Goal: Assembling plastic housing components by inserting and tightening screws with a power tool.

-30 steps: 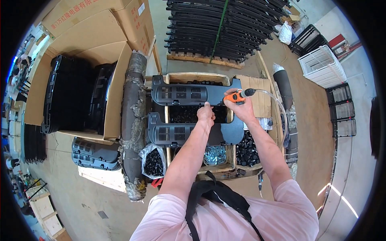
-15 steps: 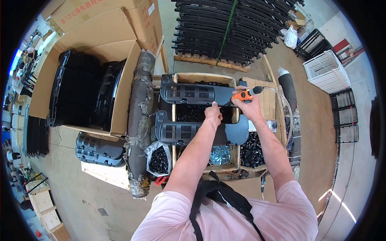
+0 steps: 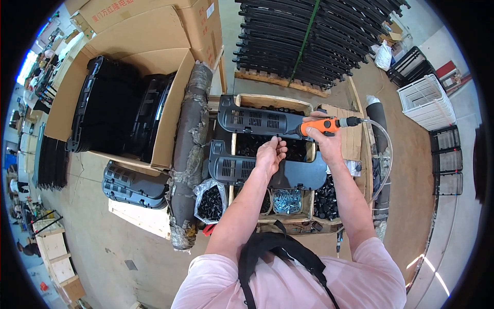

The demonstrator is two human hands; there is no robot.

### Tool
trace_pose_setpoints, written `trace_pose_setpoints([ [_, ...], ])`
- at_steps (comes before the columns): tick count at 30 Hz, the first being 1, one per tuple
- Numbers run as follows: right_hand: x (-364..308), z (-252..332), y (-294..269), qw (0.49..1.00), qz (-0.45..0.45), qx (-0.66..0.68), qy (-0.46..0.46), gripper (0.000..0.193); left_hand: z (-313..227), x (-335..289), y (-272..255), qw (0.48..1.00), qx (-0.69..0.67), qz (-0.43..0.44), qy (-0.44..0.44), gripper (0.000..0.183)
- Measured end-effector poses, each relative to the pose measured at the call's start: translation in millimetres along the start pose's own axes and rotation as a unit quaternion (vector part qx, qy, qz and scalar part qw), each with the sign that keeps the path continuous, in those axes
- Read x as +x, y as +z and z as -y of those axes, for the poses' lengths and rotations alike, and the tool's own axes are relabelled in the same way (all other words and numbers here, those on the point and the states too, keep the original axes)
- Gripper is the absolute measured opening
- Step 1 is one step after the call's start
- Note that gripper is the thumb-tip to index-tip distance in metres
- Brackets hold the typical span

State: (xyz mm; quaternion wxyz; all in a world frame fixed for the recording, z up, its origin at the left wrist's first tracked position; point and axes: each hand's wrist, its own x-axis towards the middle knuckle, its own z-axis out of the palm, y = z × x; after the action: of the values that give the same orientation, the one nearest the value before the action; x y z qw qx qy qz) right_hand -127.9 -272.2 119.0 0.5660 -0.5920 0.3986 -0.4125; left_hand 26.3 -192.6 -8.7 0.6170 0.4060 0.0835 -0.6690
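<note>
An orange hose-fed screwdriver [image 3: 321,125] is gripped in the right hand [image 3: 329,144], its fingers wrapped around the body and its nose aimed toward nine o'clock, over the right-hand part of a dark grey vented plastic panel [image 3: 262,119]. Whether the panel is touched by the tip cannot be told. From the tool's three o'clock end, a clear hose [image 3: 389,165] is looped out and down toward five o'clock. The left hand [image 3: 272,153] is placed at the panel's six o'clock edge, its fingers loosely curled and its thumb and fingertips set at the rim; whether anything is pinched there cannot be made out. The panel is laid across a compartmented wooden bin [image 3: 278,99], and a second vented panel [image 3: 296,175] is set parallel at its six o'clock side, partly covered by the left forearm. Below that second panel, silvery screws [image 3: 286,201] are heaped at six o'clock and round black caps [image 3: 325,198] at five, while small black parts [image 3: 211,202] are held in a clear plastic bag at seven. Toward ten o'clock, more black panels are packed in an open cardboard box [image 3: 172,105].
</note>
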Motion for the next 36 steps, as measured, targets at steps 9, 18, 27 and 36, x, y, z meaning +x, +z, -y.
trace_pose_setpoints([
  [9, -4.6, -6.2, 37.8, 0.999, 0.042, 0.017, 0.004, 0.050, -10.5, -0.3, -26.0, 0.997, -0.007, -0.015, 0.074, 0.016],
  [18, -5.0, -12.1, 45.8, 0.999, 0.040, 0.005, 0.014, 0.049, -26.1, -6.9, -30.4, 0.996, -0.055, -0.005, 0.064, 0.019],
  [27, -3.4, -9.4, 55.3, 0.999, 0.047, 0.003, -0.004, 0.048, -34.9, -0.5, -39.6, 0.996, -0.032, 0.019, 0.083, 0.018],
  [36, -1.7, -6.1, 61.6, 0.999, 0.046, 0.024, -0.016, 0.046, -36.7, 3.2, -40.7, 0.990, -0.135, 0.011, 0.034, 0.015],
])
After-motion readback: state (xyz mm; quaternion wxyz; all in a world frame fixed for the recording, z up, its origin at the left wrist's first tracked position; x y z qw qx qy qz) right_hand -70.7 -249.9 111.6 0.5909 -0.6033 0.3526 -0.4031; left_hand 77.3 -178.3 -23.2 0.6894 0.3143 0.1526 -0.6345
